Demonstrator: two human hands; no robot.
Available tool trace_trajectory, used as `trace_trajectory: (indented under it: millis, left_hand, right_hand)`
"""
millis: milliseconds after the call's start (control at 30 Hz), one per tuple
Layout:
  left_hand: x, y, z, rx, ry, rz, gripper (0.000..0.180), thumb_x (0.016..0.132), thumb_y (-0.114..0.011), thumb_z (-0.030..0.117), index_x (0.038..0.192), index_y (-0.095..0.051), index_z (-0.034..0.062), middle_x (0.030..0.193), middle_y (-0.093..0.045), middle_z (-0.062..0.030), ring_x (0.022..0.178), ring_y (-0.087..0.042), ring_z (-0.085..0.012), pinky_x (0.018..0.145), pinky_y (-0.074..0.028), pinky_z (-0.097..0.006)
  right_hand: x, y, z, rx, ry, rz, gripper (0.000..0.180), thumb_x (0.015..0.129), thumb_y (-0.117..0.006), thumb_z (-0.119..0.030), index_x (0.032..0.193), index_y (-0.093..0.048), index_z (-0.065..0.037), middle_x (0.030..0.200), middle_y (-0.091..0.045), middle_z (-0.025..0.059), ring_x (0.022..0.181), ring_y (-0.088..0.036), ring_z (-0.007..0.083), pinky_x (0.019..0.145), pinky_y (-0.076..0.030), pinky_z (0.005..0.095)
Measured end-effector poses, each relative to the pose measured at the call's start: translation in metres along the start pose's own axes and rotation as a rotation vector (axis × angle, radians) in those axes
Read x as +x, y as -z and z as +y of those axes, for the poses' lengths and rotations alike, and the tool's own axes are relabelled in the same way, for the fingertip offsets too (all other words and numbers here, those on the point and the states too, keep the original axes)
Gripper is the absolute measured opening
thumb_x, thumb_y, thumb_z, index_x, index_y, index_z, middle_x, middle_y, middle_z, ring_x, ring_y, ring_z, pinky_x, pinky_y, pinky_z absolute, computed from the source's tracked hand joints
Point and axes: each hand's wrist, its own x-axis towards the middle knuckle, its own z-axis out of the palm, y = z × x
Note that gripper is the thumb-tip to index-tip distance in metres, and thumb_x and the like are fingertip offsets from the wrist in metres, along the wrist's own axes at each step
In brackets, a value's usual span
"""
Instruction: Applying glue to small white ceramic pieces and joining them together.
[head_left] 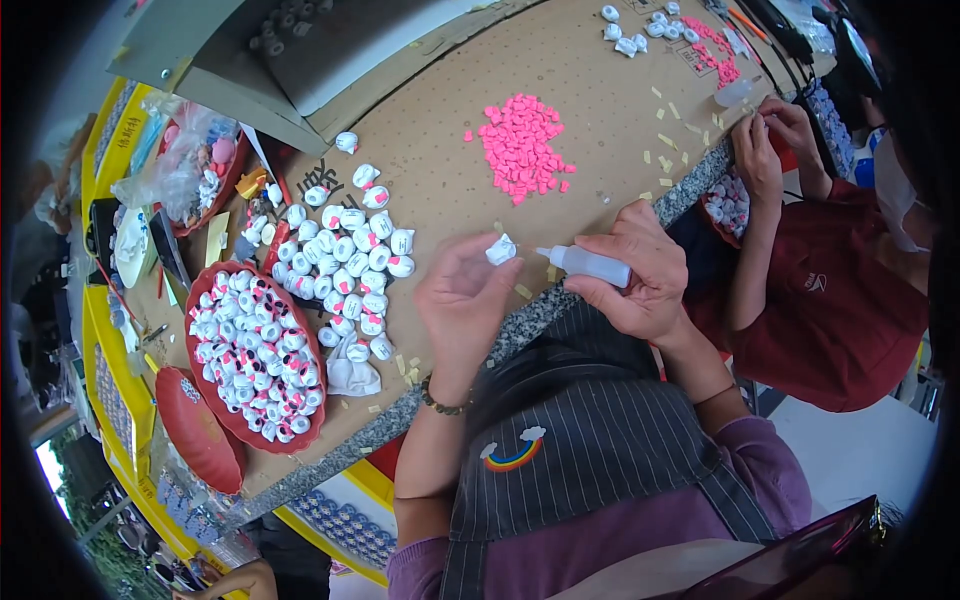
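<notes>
My left hand [462, 305] pinches a small white piece [501, 250] between thumb and fingers, above the paper-covered table near its front edge. My right hand [640, 270] grips a small translucent squeeze bottle [597, 266] lying nearly level, its thin nozzle aimed at the white piece, with a small gap between them. Beyond my hands is a heap of small bright pink pieces [522, 148]. To the left of my left hand lies a group of small rounded white pieces [345, 250], several with pink parts on them.
A red scalloped bowl [318, 412] full of white and pink pieces stands at left, beside another red dish [195, 440]. A grey metal box [225, 95] stands at the back left. A co-worker's hands [765, 150] are at the right. Yellowish strips [667, 141] lie scattered.
</notes>
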Motion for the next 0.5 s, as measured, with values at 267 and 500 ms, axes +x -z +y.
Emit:
trace_trajectory:
  millis: [267, 500]
  left_hand:
    - [0.0001, -0.0009, -0.0008, 0.000, -0.034, -0.009, 0.030, 0.078, -0.067, -0.014, 0.107, -0.061, -0.0068, 0.102, -0.061, -0.0074, 0.091, -0.063, -0.0134, 0.080, -0.053, -0.024]
    - [0.0000, -0.0007, -0.0027, 0.025, -0.037, -0.012, 0.030, 0.080, -0.066, -0.014, 0.108, -0.060, -0.0079, 0.101, -0.060, -0.0071, 0.091, -0.063, -0.0132, 0.081, -0.053, -0.024]
  right_hand:
    - [-0.0001, -0.0008, 0.0008, 0.001, 0.011, -0.002, 0.034, 0.064, -0.083, -0.012, 0.090, -0.068, 0.004, 0.067, -0.058, 0.0079, 0.065, -0.049, 0.0215, 0.065, -0.037, 0.0319]
    - [0.0002, -0.0016, 0.0003, 0.003, 0.040, 0.017, 0.035, 0.064, -0.083, -0.012, 0.091, -0.068, 0.003, 0.065, -0.057, 0.0074, 0.063, -0.048, 0.0210, 0.063, -0.037, 0.0319]
